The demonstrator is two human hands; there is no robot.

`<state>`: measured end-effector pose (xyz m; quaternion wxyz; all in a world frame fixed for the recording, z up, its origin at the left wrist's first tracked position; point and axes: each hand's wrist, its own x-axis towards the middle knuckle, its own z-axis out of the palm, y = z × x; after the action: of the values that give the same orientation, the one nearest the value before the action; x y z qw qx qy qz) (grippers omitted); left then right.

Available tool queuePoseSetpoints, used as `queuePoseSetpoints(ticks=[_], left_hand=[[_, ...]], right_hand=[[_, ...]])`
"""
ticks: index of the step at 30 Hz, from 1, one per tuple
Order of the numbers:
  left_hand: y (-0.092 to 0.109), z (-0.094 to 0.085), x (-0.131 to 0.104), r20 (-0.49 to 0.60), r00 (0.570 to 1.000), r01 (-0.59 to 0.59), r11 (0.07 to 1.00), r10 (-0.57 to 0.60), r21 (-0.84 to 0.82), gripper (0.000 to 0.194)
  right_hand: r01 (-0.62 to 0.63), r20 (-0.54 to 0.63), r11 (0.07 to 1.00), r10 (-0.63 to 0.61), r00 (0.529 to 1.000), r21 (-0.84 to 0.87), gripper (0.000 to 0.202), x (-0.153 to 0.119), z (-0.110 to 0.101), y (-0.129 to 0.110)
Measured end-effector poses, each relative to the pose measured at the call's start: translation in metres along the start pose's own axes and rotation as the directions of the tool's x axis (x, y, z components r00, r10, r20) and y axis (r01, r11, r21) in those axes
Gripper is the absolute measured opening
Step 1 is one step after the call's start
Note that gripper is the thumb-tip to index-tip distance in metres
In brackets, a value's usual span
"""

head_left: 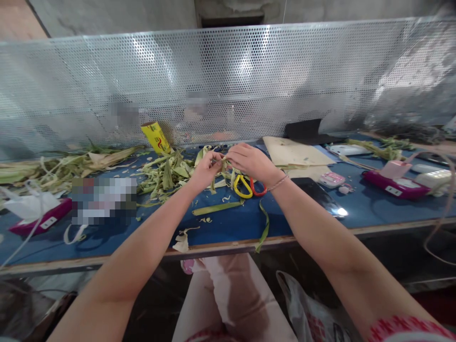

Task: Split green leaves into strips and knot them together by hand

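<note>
My left hand point(206, 167) and my right hand point(251, 161) meet above the blue table, with their fingertips pinched on a narrow strip of pale green leaf point(223, 165). Part of the strip is hidden behind the fingers, and its lower end hangs toward the tabletop. Beside my left hand lies a heap of curled leaf pieces point(166, 175), which look like husk. Under my right hand are scissors with one yellow loop point(245, 195) and one red loop; the blades are out of sight. A longer flat leaf strip point(217, 208) rests nearer to me.
A perforated metal screen point(235, 71) closes the table's far side. By it leans a yellow packet point(156, 137). Long leaves point(89, 164) spread leftward. Toward the right are beige sheets point(295, 154), a dark phone point(313, 194), a pink case point(331, 179) and a purple box point(395, 185) with cables.
</note>
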<state>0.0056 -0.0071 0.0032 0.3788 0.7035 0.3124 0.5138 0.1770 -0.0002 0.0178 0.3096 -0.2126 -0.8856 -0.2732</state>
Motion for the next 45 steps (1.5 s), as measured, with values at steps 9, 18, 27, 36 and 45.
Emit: queuePoseSetpoints(ticks=[9,18,27,36,45], left_hand=[[0.005,-0.002,0.001,0.107,0.958,0.288,0.885,-0.267,-0.366,0.024],[0.009,0.002,0.000,-0.089,0.967,0.207,0.942,-0.238,-0.263,0.019],[-0.003,0.001,0.000,-0.190,0.980,-0.034,0.988,0.062,0.151,0.008],[0.004,0.006,0.000,-0.226,0.964,0.046,0.928,-0.138,-0.370,0.015],[0.013,0.005,-0.001,0.017,0.897,0.386,0.766,-0.441,-0.515,0.008]], right_hand=[[0.060,0.051,0.995,-0.055,0.997,-0.085,0.025,-0.001,0.000,-0.003],[-0.093,-0.089,0.988,0.104,0.991,0.120,0.021,0.001,0.004,-0.007],[-0.244,-0.154,0.913,0.306,0.940,0.326,0.013,0.006,0.018,-0.016],[-0.217,-0.233,0.905,0.315,0.920,0.366,0.014,0.005,0.015,-0.010],[-0.162,-0.182,0.894,0.257,0.949,0.418,0.015,0.004,0.021,-0.007]])
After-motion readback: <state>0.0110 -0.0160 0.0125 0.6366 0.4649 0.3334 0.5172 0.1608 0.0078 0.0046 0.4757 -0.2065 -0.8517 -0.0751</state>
